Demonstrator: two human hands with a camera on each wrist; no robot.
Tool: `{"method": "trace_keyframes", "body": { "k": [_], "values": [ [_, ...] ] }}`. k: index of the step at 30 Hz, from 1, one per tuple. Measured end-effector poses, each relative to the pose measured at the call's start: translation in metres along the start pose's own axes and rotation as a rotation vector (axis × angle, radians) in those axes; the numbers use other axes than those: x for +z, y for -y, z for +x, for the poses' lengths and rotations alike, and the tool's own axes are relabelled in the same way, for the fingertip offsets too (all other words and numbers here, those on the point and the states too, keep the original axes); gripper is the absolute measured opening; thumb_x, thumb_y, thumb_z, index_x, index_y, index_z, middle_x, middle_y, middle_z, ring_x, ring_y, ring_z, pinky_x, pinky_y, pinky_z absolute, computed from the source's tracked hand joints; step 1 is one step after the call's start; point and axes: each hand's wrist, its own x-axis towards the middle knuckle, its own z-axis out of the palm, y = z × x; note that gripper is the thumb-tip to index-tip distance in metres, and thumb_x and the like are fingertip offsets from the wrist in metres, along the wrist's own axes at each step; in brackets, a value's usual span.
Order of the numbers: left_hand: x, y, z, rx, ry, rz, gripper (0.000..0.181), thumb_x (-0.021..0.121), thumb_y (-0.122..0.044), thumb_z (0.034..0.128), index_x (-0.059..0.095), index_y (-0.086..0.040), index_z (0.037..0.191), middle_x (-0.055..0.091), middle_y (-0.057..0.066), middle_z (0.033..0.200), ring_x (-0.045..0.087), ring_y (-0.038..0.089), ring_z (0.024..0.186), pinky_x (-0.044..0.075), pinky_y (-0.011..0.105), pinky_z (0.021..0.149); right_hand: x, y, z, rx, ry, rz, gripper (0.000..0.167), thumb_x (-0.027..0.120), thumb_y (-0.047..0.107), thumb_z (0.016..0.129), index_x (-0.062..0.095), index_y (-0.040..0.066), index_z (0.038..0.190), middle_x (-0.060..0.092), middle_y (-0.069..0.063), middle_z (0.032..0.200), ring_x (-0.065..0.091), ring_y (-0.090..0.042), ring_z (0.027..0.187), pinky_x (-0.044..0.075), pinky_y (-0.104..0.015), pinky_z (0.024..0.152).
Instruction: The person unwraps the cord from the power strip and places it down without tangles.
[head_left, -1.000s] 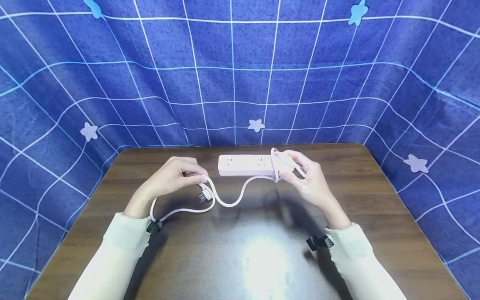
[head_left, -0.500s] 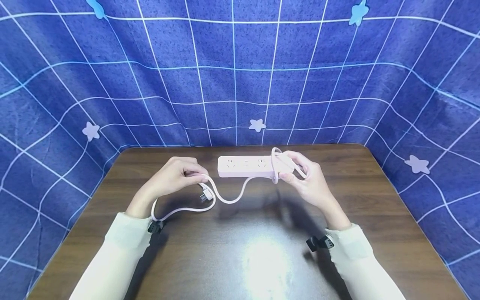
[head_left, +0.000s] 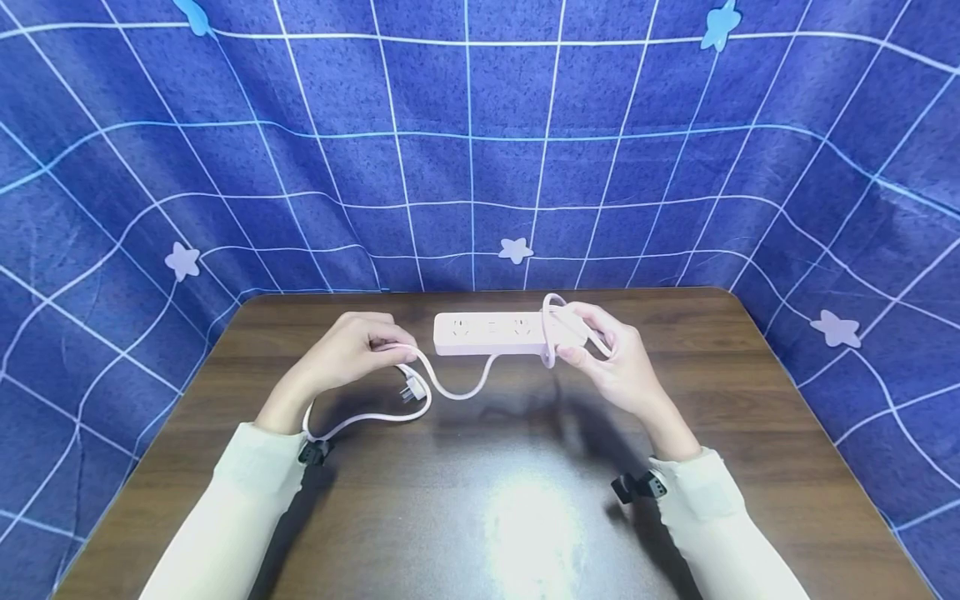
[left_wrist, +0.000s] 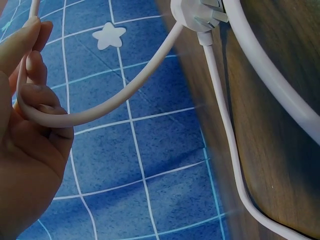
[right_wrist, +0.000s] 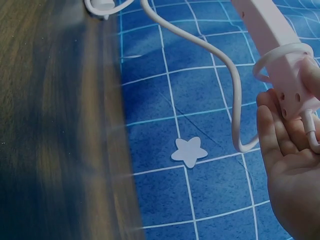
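Observation:
My right hand grips one end of a pale pink power strip, thumb in front and fingers behind. A loop of its white cord runs around that end of the strip. To the left, my left hand pinches the cord between thumb and fingertips. In the left wrist view the cord also passes through the curled lower fingers. The plug, its metal prongs showing, sits just below the left fingertips. Between the hands the cord sags in a curve toward the strip.
A brown wooden table lies beneath, with a bright glare spot near its front. Blue cloth with a white grid and star shapes hangs behind and at both sides. Small black cameras are strapped to both wrists.
The cord's sag between the hands has become shallower and its visible stretch shorter, passing behind the strip's lower edge. The strip sits very slightly lower and left; both hands hold nearly the same places.

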Motion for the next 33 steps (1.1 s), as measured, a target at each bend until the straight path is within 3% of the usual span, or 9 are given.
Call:
{"method": "trace_keyframes", "body": {
  "k": [9, 16, 26, 33],
  "values": [
    [0.005, 0.004, 0.003, -0.014, -0.030, 0.049, 0.005, 0.083, -0.031, 0.0949, 0.082, -0.036, 0.094, 0.061, -0.016, 0.074, 0.053, 0.007, 0.068, 0.043, 0.025, 0.063, 0.001, 0.000, 0.000, 0.006, 0.002, -0.005, 0.046, 0.077, 0.005, 0.095, 0.066, 0.011, 0.139, 0.074, -0.007, 0.117, 0.066, -0.012, 0.102, 0.051, -0.021, 0.092],
    [0.008, 0.008, 0.006, -0.030, -0.055, 0.096, 0.001, 0.084, -0.028, 0.0936, 0.084, -0.028, 0.094, 0.061, -0.016, 0.074, 0.052, 0.007, 0.067, 0.042, 0.026, 0.062, 0.001, 0.001, 0.000, 0.013, 0.010, 0.001, 0.046, 0.078, 0.004, 0.094, 0.066, 0.011, 0.138, 0.074, -0.005, 0.117, 0.066, -0.012, 0.102, 0.052, -0.021, 0.092],
    [0.011, 0.013, 0.010, -0.083, -0.125, 0.136, 0.007, 0.086, -0.033, 0.0914, 0.083, -0.026, 0.092, 0.069, -0.016, 0.081, 0.058, 0.009, 0.071, 0.044, 0.029, 0.066, 0.002, 0.002, -0.001, 0.009, 0.012, 0.009, 0.047, 0.079, 0.004, 0.093, 0.067, 0.012, 0.138, 0.074, -0.004, 0.119, 0.066, -0.012, 0.104, 0.052, -0.021, 0.093],
    [0.011, 0.018, 0.013, -0.113, -0.190, 0.196, 0.007, 0.087, -0.031, 0.0898, 0.083, -0.026, 0.093, 0.064, -0.012, 0.076, 0.055, 0.012, 0.071, 0.043, 0.033, 0.066, 0.002, 0.000, -0.001, 0.001, 0.020, 0.021, 0.046, 0.078, 0.002, 0.094, 0.067, 0.010, 0.137, 0.073, -0.005, 0.119, 0.066, -0.011, 0.104, 0.052, -0.021, 0.093]
  ]
}}
